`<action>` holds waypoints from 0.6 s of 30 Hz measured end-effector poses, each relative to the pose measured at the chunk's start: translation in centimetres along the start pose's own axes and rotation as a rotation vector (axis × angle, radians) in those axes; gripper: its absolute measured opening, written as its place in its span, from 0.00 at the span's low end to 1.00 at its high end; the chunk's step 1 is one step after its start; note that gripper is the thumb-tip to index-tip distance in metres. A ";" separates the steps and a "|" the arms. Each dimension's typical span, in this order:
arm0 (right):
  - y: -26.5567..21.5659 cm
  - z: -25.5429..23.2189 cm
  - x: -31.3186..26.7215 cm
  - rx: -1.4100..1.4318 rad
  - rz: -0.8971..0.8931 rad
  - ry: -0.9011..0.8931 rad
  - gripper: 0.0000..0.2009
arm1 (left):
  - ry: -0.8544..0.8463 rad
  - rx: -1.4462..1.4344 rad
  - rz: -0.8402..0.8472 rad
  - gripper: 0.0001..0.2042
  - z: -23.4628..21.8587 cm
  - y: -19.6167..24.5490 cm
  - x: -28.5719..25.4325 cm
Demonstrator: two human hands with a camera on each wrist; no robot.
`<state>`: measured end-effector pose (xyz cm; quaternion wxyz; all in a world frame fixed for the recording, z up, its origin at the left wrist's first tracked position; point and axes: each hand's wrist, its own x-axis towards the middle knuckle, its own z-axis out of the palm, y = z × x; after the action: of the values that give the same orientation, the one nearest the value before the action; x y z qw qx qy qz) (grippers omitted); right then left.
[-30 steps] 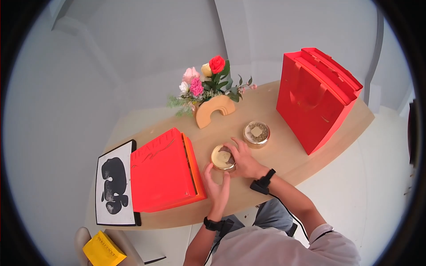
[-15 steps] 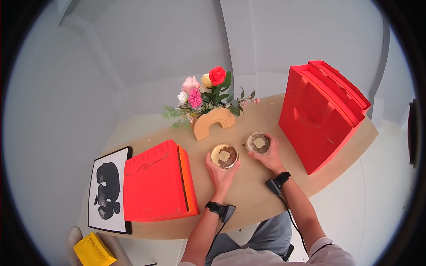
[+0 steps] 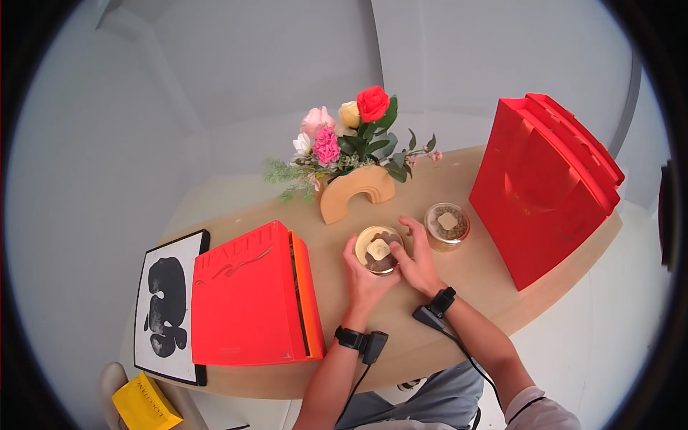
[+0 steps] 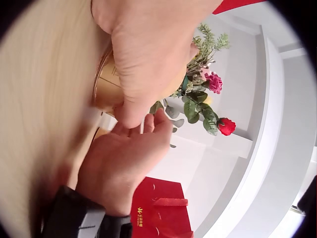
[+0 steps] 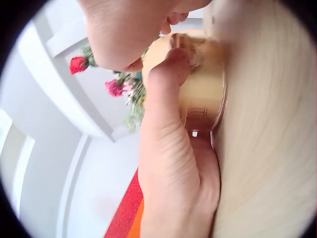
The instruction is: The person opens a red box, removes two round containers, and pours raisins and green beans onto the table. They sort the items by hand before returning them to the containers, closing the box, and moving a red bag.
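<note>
In the head view, my left hand (image 3: 368, 288) grips the near side of a round gold tin (image 3: 368, 238) that has a clear lid, a pale label and brown contents. The left thumb (image 5: 171, 74) lies against its side in the right wrist view. My right hand (image 3: 421, 271) is at the tin's right, its thumb over the lid by the label and its fingers loosely extended beyond the rim. A second round tin (image 3: 448, 223), with lighter brown contents, stands to the right of that hand.
A tall red gift bag (image 3: 530, 193) stands at the right. Behind the tins is a flower arrangement in an arched wooden vase (image 3: 351, 192). To the left lie a red box (image 3: 247, 301) and a framed black-and-white picture (image 3: 166, 308). A yellow packet (image 3: 147, 403) rests on a chair.
My right hand went from over the left tin to the second tin, then back to the left one. My left hand, earlier beside the left tin, now holds it.
</note>
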<state>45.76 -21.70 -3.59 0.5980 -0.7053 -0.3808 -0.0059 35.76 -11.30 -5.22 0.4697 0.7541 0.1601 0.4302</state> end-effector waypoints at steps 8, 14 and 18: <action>2.2 0.2 -0.2 0.420 0.288 -0.160 0.25 | -0.026 -0.079 -0.049 0.54 -0.5 -0.1 -0.7; 1.0 -0.3 -0.3 0.388 0.305 -0.212 0.24 | -0.072 -0.073 -0.054 0.57 -1.0 0.3 -0.7; 1.1 -0.6 -0.2 0.372 0.274 -0.257 0.25 | -0.102 -0.013 -0.075 0.61 -1.5 1.3 -0.5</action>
<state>46.48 -22.32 -4.42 0.6594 -0.6229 -0.3492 0.2350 34.00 -11.44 -4.06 0.4978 0.7656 0.1615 0.3741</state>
